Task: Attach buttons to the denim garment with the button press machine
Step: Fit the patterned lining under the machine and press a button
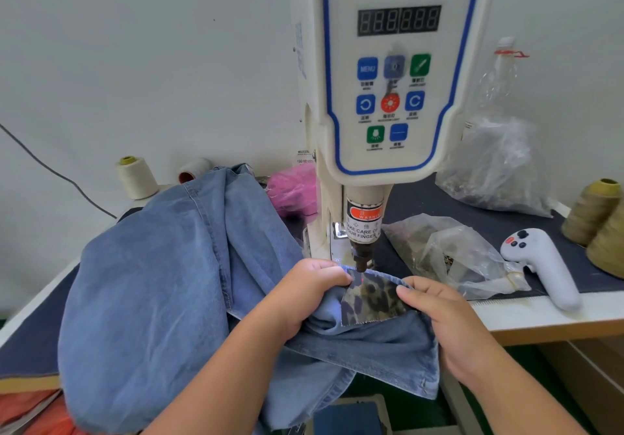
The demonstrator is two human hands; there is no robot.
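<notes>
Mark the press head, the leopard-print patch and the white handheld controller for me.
press head (360,259): head view, on the dark metal tip above the fabric.
leopard-print patch (369,301): head view, middle of the printed cloth.
white handheld controller (543,262): head view, on its white body below the buttons.

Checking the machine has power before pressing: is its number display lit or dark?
Dark. The display on the button press machine shows only faint grey segments, none glowing. Whether the machine itself has power, cannot tell.
</notes>
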